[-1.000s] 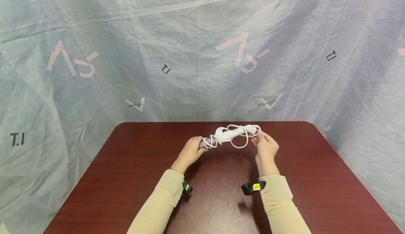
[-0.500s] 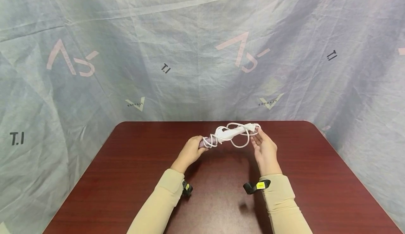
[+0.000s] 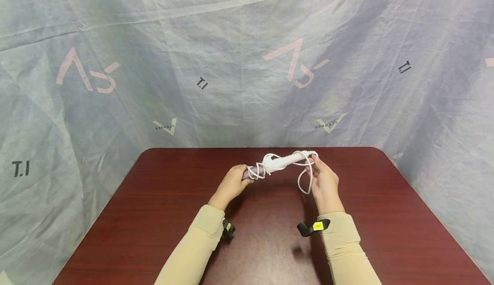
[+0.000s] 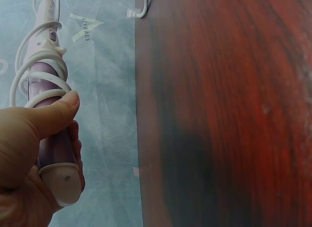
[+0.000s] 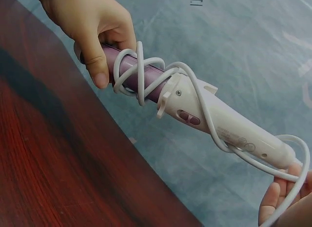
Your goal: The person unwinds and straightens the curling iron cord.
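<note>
A curling iron with a purple barrel and white handle [image 5: 229,119] is held above the table, its white cord [image 5: 140,75] wound round the barrel and handle. My left hand [image 3: 233,182] grips the barrel near its white tip [image 4: 62,184], thumb along the side. At the handle's far end, my right hand [image 3: 325,184] pinches the spot where the cord leaves, its other fingers loosely bent below. A loose length of cord hangs in front of the right hand in the head view. Its end, a white plug [image 4: 131,13], dangles at the top of the left wrist view.
Underneath is a dark red wooden table [image 3: 173,225] with rounded far corners. A grey printed cloth [image 3: 231,62] hangs behind it and along both sides. Each wrist wears a black strap [image 3: 308,228] over a beige sleeve [image 3: 347,250].
The cord loop by the handle has come loose and dropped, now hanging lower by the right hand. The right hand has shifted slightly up along the handle's end. The left hand holds still.
</note>
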`<state>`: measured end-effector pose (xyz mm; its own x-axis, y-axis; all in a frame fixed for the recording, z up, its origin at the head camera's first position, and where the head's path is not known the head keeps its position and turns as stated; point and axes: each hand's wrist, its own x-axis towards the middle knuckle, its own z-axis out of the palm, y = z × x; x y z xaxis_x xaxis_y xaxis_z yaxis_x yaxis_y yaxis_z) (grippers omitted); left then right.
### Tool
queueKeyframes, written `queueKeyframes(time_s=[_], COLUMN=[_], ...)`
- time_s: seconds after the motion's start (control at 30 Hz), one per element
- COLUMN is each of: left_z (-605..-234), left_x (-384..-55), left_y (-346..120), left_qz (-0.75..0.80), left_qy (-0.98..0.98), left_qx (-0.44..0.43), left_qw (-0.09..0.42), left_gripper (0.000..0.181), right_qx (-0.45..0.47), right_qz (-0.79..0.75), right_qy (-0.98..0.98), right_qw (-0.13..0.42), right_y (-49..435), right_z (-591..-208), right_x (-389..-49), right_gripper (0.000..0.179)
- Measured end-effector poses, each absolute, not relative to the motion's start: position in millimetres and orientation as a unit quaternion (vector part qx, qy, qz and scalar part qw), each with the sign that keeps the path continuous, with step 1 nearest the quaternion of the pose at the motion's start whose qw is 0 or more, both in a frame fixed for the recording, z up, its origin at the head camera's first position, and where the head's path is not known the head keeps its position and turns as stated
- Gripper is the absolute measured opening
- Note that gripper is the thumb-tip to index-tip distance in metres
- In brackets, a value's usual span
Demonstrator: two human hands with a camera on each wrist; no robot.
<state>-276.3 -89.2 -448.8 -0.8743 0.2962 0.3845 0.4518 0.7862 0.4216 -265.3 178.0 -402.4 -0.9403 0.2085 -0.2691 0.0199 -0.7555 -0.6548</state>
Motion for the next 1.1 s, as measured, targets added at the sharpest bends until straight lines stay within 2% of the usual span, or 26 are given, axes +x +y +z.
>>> queueKeyframes(time_s=[0.33,0.53,0.63,0.8,0.93,1.1], left_z=[-446.7,-441.8,-439.8,-438.5,-438.8,-441.0], left_x=[-273.2,-274.6,-276.2,-277.1,-275.4,-272.4], left_y=[-90.8,-94.2,-95.5,-96.1,-96.6,-97.5], left_qz=[-0.259,-0.265,-0.266,-0.265,-0.257,-0.254], left_qy=[-0.933,-0.932,-0.932,-0.933,-0.935,-0.936], left_qx=[-0.198,-0.188,-0.182,-0.177,-0.176,-0.176], left_qw=[0.151,0.162,0.164,0.165,0.172,0.170], left_gripper=[0.029,0.028,0.029,0.028,0.028,0.029], right_qx=[-0.141,-0.095,-0.062,-0.046,-0.061,-0.087], right_qz=[0.881,0.836,0.816,0.770,0.717,0.647], right_qy=[-0.449,-0.541,-0.575,-0.635,-0.689,-0.741], right_qw=[0.056,0.011,0.008,0.040,0.092,0.155], right_y=[179.6,186.7,189.6,190.6,189.6,194.0], right_z=[-411.9,-419.9,-421.0,-419.6,-415.0,-400.0], right_x=[-260.8,-253.8,-250.2,-245.0,-241.7,-241.9], right_gripper=[0.026,0.019,0.020,0.024,0.034,0.030])
